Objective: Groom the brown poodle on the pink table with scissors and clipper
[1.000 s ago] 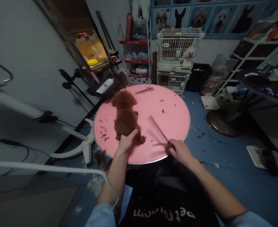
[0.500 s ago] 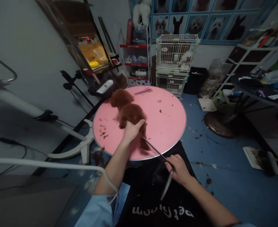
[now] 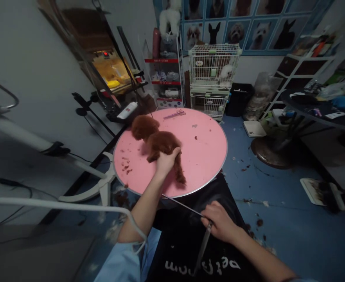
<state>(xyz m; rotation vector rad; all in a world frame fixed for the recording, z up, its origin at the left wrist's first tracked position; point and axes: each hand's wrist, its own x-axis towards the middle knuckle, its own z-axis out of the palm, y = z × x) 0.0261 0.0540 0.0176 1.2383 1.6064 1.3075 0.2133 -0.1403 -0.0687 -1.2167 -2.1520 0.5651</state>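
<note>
A curly brown puppy (image 3: 164, 141) stands on a round pink grooming table (image 3: 203, 164), its head toward the far left side. My left hand (image 3: 167, 159) grips its rear end, fingers partly hidden in the fur and under the body. One hind leg (image 3: 178, 172) hangs down toward the near rim. Held in my right hand (image 3: 218, 219), below the table's near edge, are a thin metal comb (image 3: 184, 205) pointing up-left and a pair of scissors (image 3: 202, 244) with blades pointing down. The comb is apart from the fur.
Purple scissors (image 3: 174, 115) lie at the table's far edge, and brown hair clumps (image 3: 126, 166) on its left. A white curved stand (image 3: 102, 184) and a pale tube (image 3: 102, 206) are at left. Wire cages (image 3: 213, 74) stand behind; a dark round table (image 3: 310, 109) stands right.
My right hand has drawn the comb down and back from the puppy's hind leg, and its tip has swung left. My left hand keeps its grip on the puppy.
</note>
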